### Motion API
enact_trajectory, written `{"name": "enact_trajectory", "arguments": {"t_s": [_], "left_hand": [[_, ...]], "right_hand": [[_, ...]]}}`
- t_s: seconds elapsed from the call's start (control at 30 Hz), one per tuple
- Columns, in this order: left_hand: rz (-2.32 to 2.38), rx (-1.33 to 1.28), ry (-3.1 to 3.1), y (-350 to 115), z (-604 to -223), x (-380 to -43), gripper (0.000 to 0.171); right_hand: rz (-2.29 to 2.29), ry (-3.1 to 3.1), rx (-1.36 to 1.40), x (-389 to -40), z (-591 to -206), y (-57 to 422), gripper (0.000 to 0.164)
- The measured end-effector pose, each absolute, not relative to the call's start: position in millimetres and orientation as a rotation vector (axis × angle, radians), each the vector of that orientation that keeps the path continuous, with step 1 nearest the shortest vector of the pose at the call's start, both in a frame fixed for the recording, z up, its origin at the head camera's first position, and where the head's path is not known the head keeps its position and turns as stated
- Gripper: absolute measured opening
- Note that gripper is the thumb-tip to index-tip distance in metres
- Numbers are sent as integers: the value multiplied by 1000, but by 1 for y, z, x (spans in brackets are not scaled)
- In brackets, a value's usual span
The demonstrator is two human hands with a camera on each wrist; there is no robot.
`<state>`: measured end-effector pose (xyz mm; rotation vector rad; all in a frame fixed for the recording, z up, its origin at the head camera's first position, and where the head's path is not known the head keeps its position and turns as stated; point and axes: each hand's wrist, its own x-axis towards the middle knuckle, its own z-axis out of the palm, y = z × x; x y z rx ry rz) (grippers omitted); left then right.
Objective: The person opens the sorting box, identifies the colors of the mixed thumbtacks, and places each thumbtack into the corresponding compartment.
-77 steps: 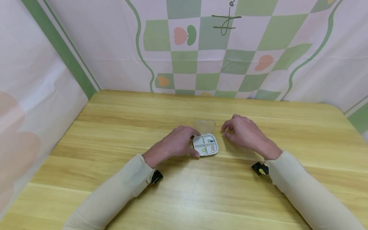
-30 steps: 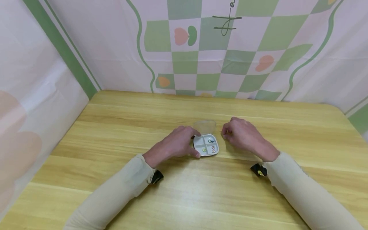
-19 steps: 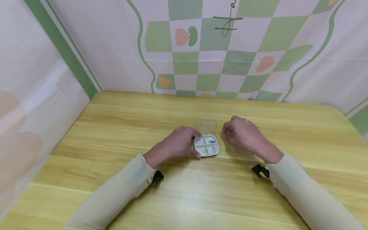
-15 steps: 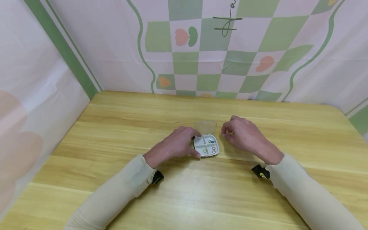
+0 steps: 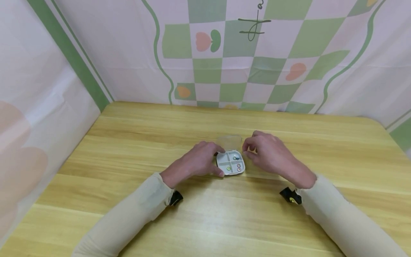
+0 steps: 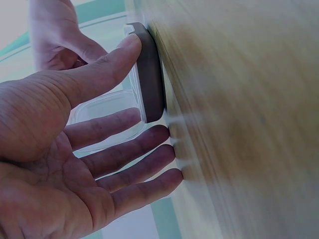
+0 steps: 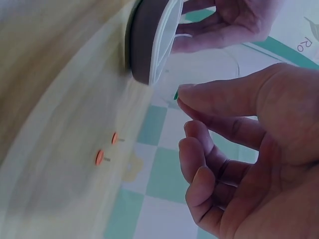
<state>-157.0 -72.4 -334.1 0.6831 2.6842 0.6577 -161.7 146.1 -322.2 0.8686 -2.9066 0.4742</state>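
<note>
A small white pill box (image 5: 224,165) with four compartments lies on the table, its clear lid (image 5: 229,141) folded back. My left hand (image 5: 198,159) holds its left side between thumb and index finger; the other fingertips rest on the tabletop. Inside are thumbtacks: a yellow-green one (image 5: 228,168) near left, two red-rimmed ones (image 5: 239,167) near right, green-blue bits (image 5: 236,158) far right. Just right of the box, my right hand (image 5: 268,151) pinches a tiny green thumbtack (image 7: 176,95) between thumb and index finger, mostly hidden by them.
Two orange-red thumbtacks (image 7: 114,138) stand pin up on the table in the right wrist view; the right hand hides them in the head view. A patterned cloth (image 5: 205,69) hangs behind the wooden table (image 5: 205,214).
My right hand has moved a little left, from the tabletop toward the box, with its thumb and index finger pinched. The left hand and the box have stayed in place.
</note>
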Motion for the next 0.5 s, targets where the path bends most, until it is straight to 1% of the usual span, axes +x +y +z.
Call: {"name": "enact_trajectory", "arguments": {"t_s": [0.5], "left_hand": [[646, 710, 2688, -73, -334, -157, 71]], "right_hand": [[618, -2926, 957, -150, -324, 132, 5]]}}
